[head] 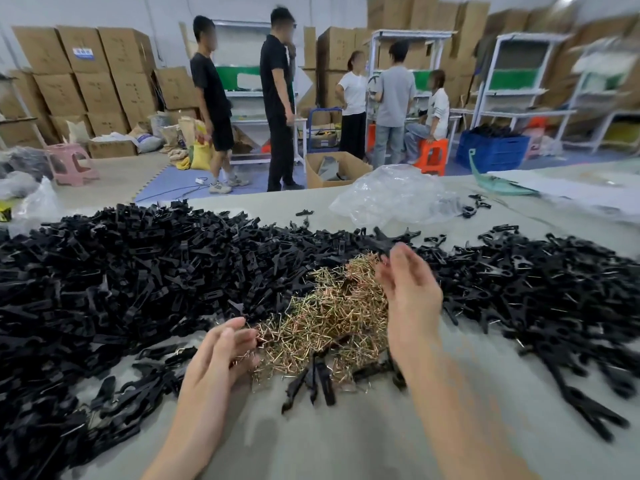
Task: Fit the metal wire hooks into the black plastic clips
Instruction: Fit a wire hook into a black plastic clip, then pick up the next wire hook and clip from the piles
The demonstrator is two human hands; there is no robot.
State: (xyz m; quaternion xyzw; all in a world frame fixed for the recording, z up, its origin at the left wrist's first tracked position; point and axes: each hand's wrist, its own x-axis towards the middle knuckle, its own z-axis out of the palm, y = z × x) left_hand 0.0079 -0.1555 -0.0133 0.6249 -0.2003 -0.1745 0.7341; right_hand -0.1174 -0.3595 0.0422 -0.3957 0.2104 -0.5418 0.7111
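Along the near edge of the worktop (346, 445), both forearms enter from below over bare grey surface. The left hand (221, 358) lies at the near-left margin of the pile of metal wire hooks (329, 313), fingers loosely extended and close together, fingertips resting against the hooks. A few loose clips (318, 379) lie just beside the pile's near side.

At mid-worktop, the right hand (412, 296) is raised over the far-right part of the hook pile, palm turned left, fingers relaxed and slightly bent. It is blurred, and no gripped item can be made out.

The black plastic clips (121, 271) form a large heap from the left edge to the hook pile. A second spread of clips (536, 282) runs toward the right edge.

Toward the far edge, a clear plastic bag (391, 195) lies crumpled.

Beyond the worktop, several people (280, 98) stand on the floor near a pink stool (71, 164), a blue crate (491, 150) and stacked cardboard boxes (83, 71).
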